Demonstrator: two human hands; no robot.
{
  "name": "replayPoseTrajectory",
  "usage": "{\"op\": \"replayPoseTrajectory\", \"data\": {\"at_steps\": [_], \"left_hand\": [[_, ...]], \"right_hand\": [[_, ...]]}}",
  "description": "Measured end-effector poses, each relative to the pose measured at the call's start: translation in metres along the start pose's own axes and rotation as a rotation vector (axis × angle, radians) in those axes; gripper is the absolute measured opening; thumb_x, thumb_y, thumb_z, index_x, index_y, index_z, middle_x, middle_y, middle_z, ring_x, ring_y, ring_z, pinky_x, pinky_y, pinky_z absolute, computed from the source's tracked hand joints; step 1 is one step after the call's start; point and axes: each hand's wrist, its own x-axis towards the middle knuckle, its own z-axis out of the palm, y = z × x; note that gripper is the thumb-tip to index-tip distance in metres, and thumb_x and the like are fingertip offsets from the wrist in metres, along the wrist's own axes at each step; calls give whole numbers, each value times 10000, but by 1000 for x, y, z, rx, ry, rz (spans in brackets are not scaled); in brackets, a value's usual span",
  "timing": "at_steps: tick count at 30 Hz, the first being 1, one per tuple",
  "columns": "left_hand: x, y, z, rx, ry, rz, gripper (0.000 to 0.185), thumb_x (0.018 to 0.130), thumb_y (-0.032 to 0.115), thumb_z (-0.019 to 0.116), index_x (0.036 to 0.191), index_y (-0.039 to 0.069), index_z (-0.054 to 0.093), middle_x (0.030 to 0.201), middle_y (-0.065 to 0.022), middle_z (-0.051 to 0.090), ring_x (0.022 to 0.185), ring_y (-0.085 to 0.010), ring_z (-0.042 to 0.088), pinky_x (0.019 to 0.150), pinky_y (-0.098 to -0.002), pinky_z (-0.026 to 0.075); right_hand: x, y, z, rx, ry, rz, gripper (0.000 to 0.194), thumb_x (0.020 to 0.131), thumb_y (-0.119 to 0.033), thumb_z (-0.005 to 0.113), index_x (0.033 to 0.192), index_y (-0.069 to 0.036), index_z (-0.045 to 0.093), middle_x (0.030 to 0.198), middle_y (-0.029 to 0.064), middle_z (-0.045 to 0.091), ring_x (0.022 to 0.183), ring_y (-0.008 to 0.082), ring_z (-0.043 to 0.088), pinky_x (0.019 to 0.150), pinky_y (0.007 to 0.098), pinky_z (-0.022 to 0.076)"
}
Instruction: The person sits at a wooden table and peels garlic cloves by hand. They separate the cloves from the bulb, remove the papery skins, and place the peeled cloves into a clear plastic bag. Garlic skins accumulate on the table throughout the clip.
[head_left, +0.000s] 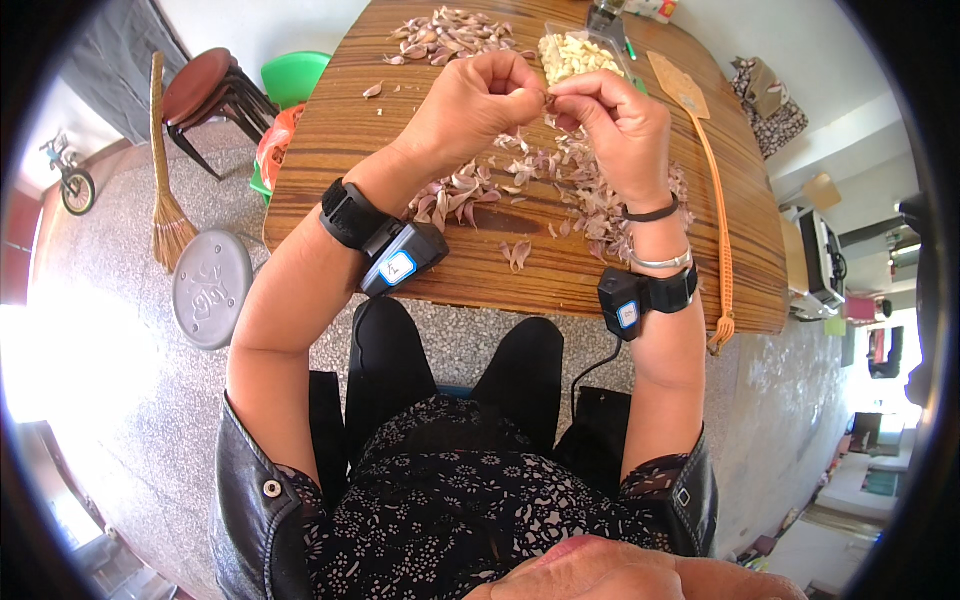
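My left hand (480, 97) and my right hand (622, 124) meet above the wooden table (517, 289). Their fingertips pinch a small brownish piece of garlic (550, 98), mostly hidden by the fingers. Just beyond them, a clear plastic container (551, 31) holds peeled garlic cloves (576, 56). Unpeeled cloves (454, 36) form a pile at the far left of the tabletop. Nearer me, under my left wrist, lies a smaller heap of purplish cloves (457, 196). Loose garlic skins (596, 199) are scattered below my right hand.
An orange fly swatter (712, 165) lies along the table's right side. Left of the table are a green plastic basin (295, 77), an orange-red plastic bag (279, 142), stacked brown stools (196, 86), a straw broom (169, 217) and a round grey stool (212, 289).
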Motion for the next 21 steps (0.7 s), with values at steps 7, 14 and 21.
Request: {"op": "replayPoseTrajectory", "data": {"at_steps": [7,14,21], "left_hand": [[1,1,-1,-88,-5,2,45,860,85,633,829,58,615,734,50,578,634,-15,503,566,-180,417],[1,-1,5,37,57,71,43,842,78,630,819,46,613,729,64,566,648,-3,480,570,-171,391],[-2,6,5,-137,47,-3,25,828,68,612,809,51,612,718,61,561,627,-18,487,563,-175,391]], "right_hand": [[4,5,4,-18,20,-129,90,899,-50,632,952,16,665,830,35,679,717,88,628,659,211,516],[-2,-2,6,130,-4,129,112,879,-98,667,937,-3,668,802,44,688,689,100,647,639,214,518],[2,10,-4,519,9,302,154,906,-122,633,956,23,651,809,90,681,691,138,654,648,264,557]]}}
